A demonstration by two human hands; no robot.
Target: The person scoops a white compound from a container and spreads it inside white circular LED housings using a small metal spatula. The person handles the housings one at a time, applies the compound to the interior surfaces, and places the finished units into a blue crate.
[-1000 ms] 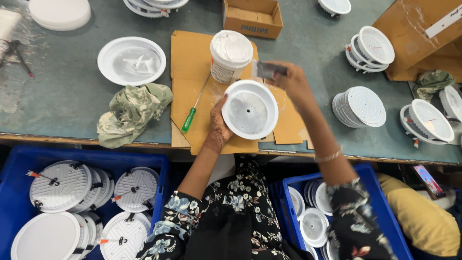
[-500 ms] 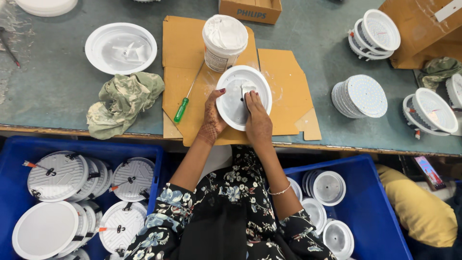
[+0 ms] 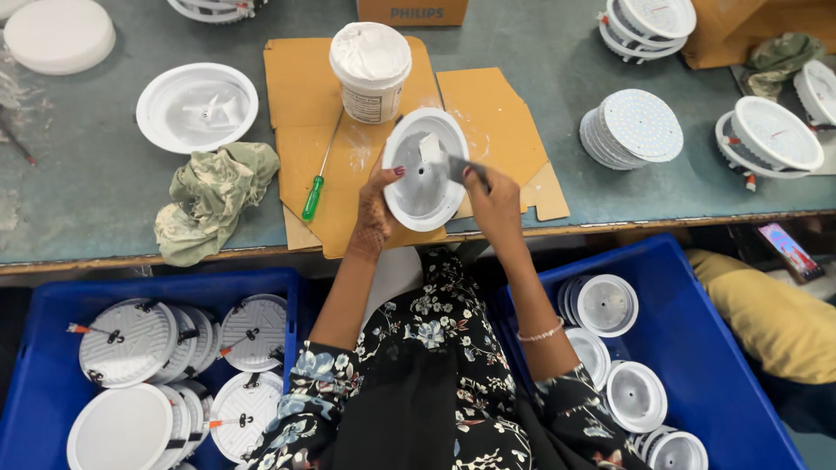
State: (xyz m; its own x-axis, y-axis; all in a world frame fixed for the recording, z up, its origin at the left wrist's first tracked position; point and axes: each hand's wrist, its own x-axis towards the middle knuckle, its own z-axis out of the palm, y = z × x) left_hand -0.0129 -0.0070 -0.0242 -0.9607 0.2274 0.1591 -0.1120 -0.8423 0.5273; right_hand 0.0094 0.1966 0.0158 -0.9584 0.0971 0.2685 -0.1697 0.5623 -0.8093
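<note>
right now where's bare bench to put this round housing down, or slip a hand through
Bare grey bench shows left of the crumpled rag, and a wider patch lies between the cardboard sheets and the disc stack. The middle is crowded: left hand holds the round housing, right hand works a blade in it, beside the paste tub and green screwdriver.

Right hand [image 3: 492,196] now spreads paste inside housing [image 3: 425,170].

The flat tool [image 3: 455,167] beside the right fingers [image 3: 477,177] is blurred. Far above the fingers, the cardboard box [image 3: 411,11] is cut off by the top edge.
</note>
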